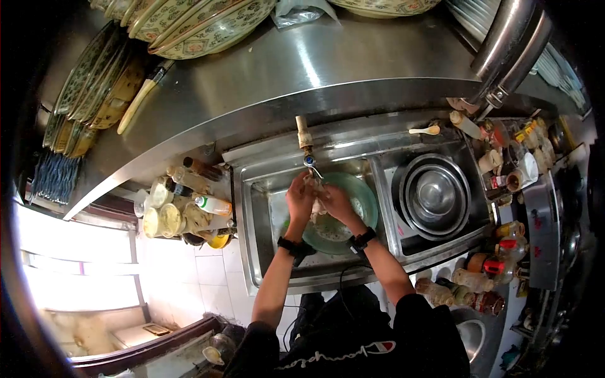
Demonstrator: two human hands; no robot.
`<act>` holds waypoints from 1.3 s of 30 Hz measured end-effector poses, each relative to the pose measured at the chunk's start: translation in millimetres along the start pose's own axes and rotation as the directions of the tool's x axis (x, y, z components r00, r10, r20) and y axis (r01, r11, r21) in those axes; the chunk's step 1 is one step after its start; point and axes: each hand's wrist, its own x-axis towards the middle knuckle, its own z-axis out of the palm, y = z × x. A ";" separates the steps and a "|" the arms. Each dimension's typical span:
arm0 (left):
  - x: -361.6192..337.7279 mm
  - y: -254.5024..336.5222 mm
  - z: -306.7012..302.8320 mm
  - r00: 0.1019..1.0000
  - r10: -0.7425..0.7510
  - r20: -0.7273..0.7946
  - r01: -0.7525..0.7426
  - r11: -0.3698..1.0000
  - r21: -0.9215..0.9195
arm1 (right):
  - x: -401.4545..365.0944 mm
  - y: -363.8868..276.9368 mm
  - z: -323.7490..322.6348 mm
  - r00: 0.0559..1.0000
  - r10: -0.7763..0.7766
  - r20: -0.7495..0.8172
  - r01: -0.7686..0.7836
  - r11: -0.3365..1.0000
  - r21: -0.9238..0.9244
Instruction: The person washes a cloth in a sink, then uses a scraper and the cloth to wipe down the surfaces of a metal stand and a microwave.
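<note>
My left hand and my right hand are close together beneath the tap, above the left basin. Between them is a pale, soft, ragged piece, with the fingers of both hands closed around it. Its exact kind is too small and too covered to make out. Under my hands, a translucent green bowl stands in the steel sink, holding cloudy liquid with pale bits in it. Each wrist wears a black band.
Nested steel bowls sit in the right basin. A pale spoon lies on the ledge behind it. Jars and bottles crowd the left and the right. A steel shelf above carries stacked patterned bowls.
</note>
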 end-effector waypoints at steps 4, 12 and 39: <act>8.7 -1.2 -12.3 0.997 0.076 0.001 -0.069 0.901 0.429 | 5.4 -20.9 -6.9 0.973 -0.190 -0.130 0.139 0.935 -0.327; 15.3 -15.8 -19.7 0.969 0.224 0.108 -0.239 0.714 0.659 | 14.4 -23.2 -10.9 0.974 -0.171 -0.147 0.114 0.937 -0.330; 9.1 30.9 0.3 0.994 -0.105 0.014 0.084 0.864 0.497 | 16.9 -58.2 2.0 0.904 0.176 -0.389 -0.203 0.979 -0.029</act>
